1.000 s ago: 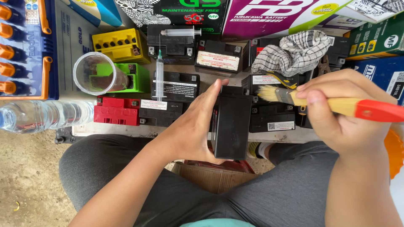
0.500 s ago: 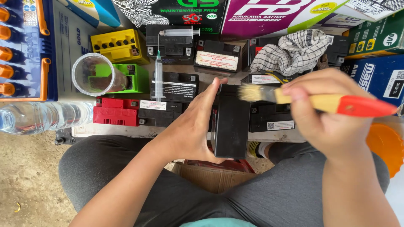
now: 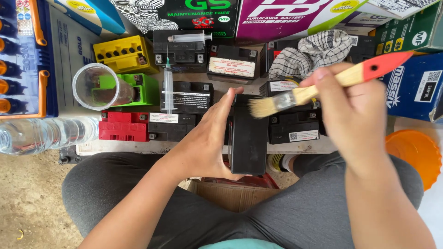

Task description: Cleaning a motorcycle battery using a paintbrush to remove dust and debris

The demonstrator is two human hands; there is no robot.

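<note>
My left hand (image 3: 207,138) grips a small black battery (image 3: 249,138) by its left side, holding it on edge above my lap. My right hand (image 3: 353,110) holds a paintbrush (image 3: 318,87) with a wooden handle and a red end. Its pale bristles (image 3: 262,107) touch the battery's upper right corner. The handle slants up to the right.
A low board holds several small batteries: yellow (image 3: 125,54), green (image 3: 144,88), red (image 3: 123,125) and black ones. Two syringes (image 3: 168,87), a clear cup (image 3: 98,86), a checked cloth (image 3: 318,51), a water bottle (image 3: 44,133), battery boxes behind, an orange lid (image 3: 413,154) at right.
My right hand has swung the brush leftward; its bristles now reach the battery and the red handle end has tilted upward. The left hand and battery have stayed put.
</note>
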